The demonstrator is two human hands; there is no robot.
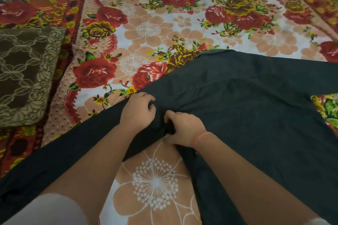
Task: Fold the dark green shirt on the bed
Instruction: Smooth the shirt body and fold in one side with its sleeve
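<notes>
1. Head cam: the dark green shirt (247, 100) is spread loosely across the floral bedsheet (146, 29), one long part trailing to your left.
2. Your left hand (139, 109) and right hand (184, 129) both have fingers curled, bunching fabric at the near edge.
3. Risk, I'd say: hands that close together will drag wrinkles in, so the fold goes crooked.
4. No readable labels or writing.

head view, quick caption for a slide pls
Left hand and right hand grip the dark green shirt spread on the floral bedsheet.
</notes>
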